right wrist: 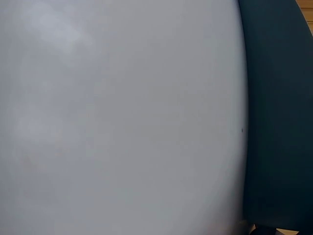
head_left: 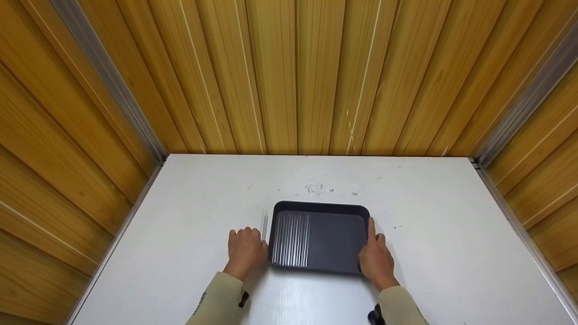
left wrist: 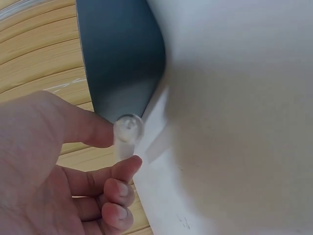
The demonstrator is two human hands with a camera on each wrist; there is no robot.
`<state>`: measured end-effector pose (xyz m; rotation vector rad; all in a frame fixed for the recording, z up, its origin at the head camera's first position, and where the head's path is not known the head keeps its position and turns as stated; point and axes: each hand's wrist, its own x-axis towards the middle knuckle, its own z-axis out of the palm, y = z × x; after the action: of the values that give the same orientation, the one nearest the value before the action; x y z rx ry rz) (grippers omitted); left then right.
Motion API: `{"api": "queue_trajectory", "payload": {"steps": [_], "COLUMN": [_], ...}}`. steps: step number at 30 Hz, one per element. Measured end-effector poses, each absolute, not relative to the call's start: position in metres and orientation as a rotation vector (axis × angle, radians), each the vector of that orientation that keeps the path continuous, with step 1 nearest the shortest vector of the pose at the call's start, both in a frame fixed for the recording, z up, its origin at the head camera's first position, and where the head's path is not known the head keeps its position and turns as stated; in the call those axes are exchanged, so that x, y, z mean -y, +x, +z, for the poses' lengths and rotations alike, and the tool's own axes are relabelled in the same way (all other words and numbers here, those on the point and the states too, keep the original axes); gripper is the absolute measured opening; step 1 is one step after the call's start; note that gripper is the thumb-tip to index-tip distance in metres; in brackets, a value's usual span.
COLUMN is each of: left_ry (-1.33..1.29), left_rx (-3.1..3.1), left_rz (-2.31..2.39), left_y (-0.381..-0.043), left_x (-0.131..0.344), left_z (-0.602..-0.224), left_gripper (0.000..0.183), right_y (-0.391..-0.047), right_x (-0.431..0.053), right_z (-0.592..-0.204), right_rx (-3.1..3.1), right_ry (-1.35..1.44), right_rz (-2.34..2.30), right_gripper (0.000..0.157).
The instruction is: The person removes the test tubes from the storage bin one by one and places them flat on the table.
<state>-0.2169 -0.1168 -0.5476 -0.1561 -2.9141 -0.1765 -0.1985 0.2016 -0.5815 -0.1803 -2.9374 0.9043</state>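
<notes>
A dark rectangular tray (head_left: 336, 241), ribbed on its left part, lies on the white table. Just left of it, my left hand (head_left: 246, 250) pinches a clear rod (head_left: 264, 223) between thumb and forefinger. The left wrist view shows the rod's rounded end (left wrist: 128, 129) close to the tray's outer wall (left wrist: 122, 54); whether they touch I cannot tell. At the tray's right side, my right hand (head_left: 378, 259) grips the rim, forefinger stretched along it. In the right wrist view the tray wall (right wrist: 279, 117) fills the right edge, and the fingers are out of sight.
The white table (head_left: 203, 194) extends around the tray and bears small dark marks (head_left: 314, 188) beyond it. Wood-patterned panels (head_left: 298, 76) rise at the back and both sides, with metal strips (head_left: 108, 76) in the corners.
</notes>
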Motion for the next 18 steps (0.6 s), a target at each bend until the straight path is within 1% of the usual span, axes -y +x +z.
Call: {"api": "queue_trajectory", "payload": {"steps": [18], "left_ry": [-0.106], "left_rx": [2.977], "left_rz": [-0.196], "left_y": [-0.22], "left_x": [0.12], "left_z": [-0.558], "left_gripper": [0.025], "right_y": [-0.199], "right_x": [-0.201], "right_z": [-0.584], "right_rx": [2.931], "right_ry": [-0.191], "right_rz": [0.868], "right_gripper": [0.071]}}
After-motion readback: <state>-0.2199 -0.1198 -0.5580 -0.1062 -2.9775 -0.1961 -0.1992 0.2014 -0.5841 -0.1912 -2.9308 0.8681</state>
